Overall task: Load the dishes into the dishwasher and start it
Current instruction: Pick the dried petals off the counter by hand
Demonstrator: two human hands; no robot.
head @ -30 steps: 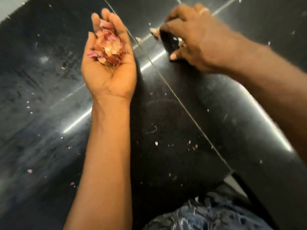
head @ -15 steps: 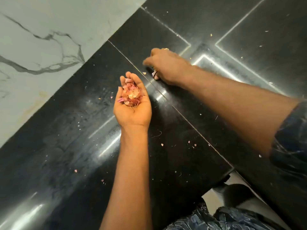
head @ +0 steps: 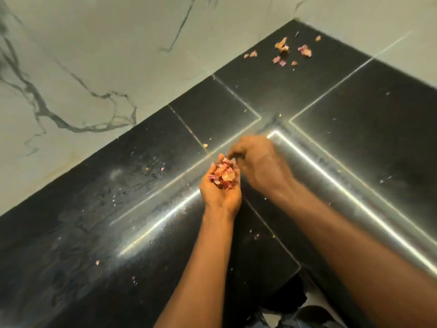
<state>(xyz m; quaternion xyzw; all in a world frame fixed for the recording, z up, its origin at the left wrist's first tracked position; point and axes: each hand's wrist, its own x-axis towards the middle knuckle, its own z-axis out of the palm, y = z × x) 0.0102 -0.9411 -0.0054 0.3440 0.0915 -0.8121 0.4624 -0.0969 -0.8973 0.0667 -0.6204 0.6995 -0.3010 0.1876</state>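
In the upturned left hand (head: 218, 196), held over the black countertop (head: 94, 221), lies a heap of peels (head: 224, 175), pink and pale orange, with the fingers curved up around it like a bowl. Just right of that cupped palm, the right hand (head: 257, 162) reaches in knuckles-up, its curled fingertips (head: 233, 155) at the heap's far edge. Motion blur hides whether they pinch a scrap or hold nothing. Well beyond both hands, in the counter's far corner, a scatter of loose peels (head: 285, 51) lies against the marble wall (head: 94, 55). Small flecks (head: 97, 262) dot the counter left of and below the left forearm. Bright strips of reflected light cross the stone under both wrists.
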